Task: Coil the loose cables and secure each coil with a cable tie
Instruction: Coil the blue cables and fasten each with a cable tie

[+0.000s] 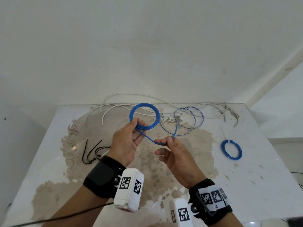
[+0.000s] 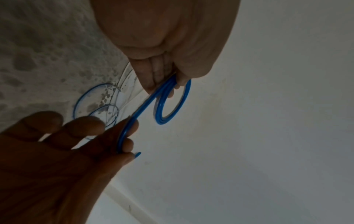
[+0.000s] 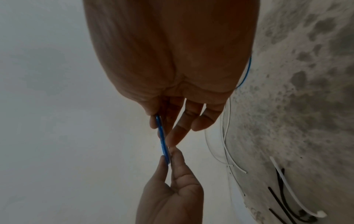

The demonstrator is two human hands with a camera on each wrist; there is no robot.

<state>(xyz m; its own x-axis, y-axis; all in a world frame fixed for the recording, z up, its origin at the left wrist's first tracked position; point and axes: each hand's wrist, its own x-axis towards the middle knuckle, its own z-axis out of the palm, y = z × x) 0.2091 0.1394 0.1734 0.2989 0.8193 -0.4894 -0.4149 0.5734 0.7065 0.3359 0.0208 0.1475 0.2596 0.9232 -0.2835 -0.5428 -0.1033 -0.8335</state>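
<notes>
Above the mid-table, well inside the worn white table's (image 1: pixel 270 161) edges, an upright blue plastic cable coil (image 1: pixel 145 115) is pinched by the left hand (image 1: pixel 126 143), its tail (curving rightward, tip up) pinched by the right hand (image 1: pixel 177 154).

Blue cable held between two hands

The left hand (image 2: pixel 162 50) pinches the blue coil (image 2: pixel 173 104); its loose strand runs down to the right hand (image 2: pixel 63 151), pinched near its end.

Blue cable (image 1: pixel 144 115) part-coiled, tied blue coil (image 1: pixel 231 149) apart
</notes>
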